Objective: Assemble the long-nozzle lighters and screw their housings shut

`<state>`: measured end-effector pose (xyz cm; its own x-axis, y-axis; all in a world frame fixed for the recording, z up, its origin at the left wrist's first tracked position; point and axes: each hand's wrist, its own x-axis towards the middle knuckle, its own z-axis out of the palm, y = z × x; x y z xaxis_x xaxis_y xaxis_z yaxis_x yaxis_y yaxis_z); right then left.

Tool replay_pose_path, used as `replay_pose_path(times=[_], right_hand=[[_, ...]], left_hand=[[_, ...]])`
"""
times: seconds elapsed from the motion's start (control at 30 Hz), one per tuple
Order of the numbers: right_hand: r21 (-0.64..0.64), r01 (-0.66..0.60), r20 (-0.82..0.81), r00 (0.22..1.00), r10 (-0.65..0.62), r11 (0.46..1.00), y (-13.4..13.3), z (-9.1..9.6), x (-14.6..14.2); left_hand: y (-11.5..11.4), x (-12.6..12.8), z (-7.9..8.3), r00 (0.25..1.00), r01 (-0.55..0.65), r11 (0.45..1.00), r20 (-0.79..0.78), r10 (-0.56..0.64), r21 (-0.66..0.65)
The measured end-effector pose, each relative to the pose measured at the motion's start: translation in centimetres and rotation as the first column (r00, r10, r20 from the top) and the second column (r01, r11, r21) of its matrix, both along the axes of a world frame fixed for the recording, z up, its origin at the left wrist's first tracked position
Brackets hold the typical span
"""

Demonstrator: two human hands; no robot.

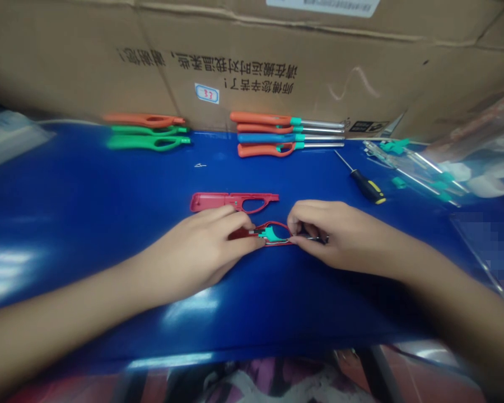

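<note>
A red lighter casing half (276, 225) lies open side up on the table between my hands. Inside it sits a teal trigger piece (271, 234), with a pale wire along the lower edge. My left hand (212, 243) grips the casing's left end, thumb and forefinger at the trigger piece. At the casing's right end, my right hand (331, 232) pinches a thin dark metal-looking piece (319, 239), mostly hidden by the fingers. The other red casing half (212, 201) lies just behind my left hand, its hollow side showing.
Long-tube lighters (264, 150) lie in a stack against a cardboard box (172, 73). Orange and green casings (143, 143) are left of them. A screwdriver (367, 186), metal tubes with teal parts (428, 176) and plastic bags are at right. A small metal bit (200, 165) lies mid-table.
</note>
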<state>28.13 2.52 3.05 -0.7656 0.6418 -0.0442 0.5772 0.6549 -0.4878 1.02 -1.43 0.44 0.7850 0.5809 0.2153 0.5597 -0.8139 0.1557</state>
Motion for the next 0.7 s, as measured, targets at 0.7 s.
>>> replay_pose_path(times=[0.7], right_hand=[[-0.066,0.090,-0.049,0.994,-0.093,0.994,0.07,-0.36,-0.21]], left_hand=[[0.07,-0.27,-0.27,0.999,0.006,1.000,0.037,-0.007,0.006]])
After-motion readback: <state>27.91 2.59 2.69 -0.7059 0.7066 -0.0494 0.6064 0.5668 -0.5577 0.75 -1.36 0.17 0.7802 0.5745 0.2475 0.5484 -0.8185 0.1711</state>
